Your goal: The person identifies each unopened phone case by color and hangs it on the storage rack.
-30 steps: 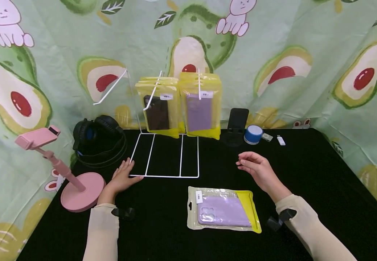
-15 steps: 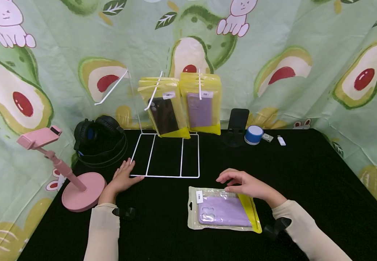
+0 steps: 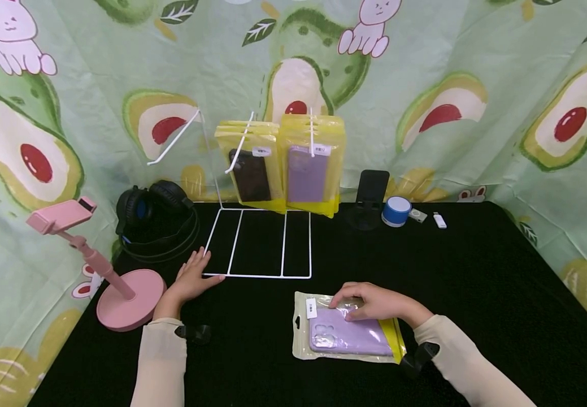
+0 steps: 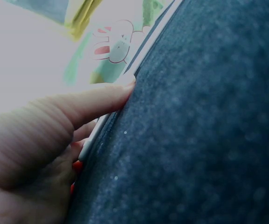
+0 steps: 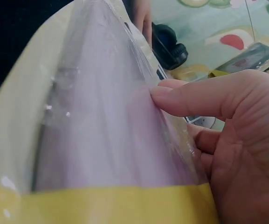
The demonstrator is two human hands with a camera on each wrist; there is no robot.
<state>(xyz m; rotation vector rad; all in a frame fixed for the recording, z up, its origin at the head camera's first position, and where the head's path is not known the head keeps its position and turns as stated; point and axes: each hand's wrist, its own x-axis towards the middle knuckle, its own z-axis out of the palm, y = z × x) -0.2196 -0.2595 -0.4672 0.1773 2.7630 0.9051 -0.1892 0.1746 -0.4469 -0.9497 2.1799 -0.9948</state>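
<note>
At lower left of the head view, the left hand point(image 3: 190, 279) was laid flat, fingers spread, against the wire rack base point(image 3: 259, 244). Lower centre, the packaged lilac case point(image 3: 346, 334) lay flat on the black table point(image 3: 476, 282), pinched at its upper edge by the right hand point(image 3: 377, 302); the light, slippery, crinkly sleeve was judged best gripped at that stiff edge.

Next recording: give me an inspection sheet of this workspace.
Surface: black cloth table.
Job's things: packaged lilac phone case lying flat; white wire rack with hanging case packs.
Clutter: pink phone stand, headphones, black phone holder, blue speaker, USB stick.
Grippers: right hand grips the package's far edge; left hand rests flat against the rack base.
Cables: nothing seen.
Surroundings: avocado-print cloth backdrop.
</note>
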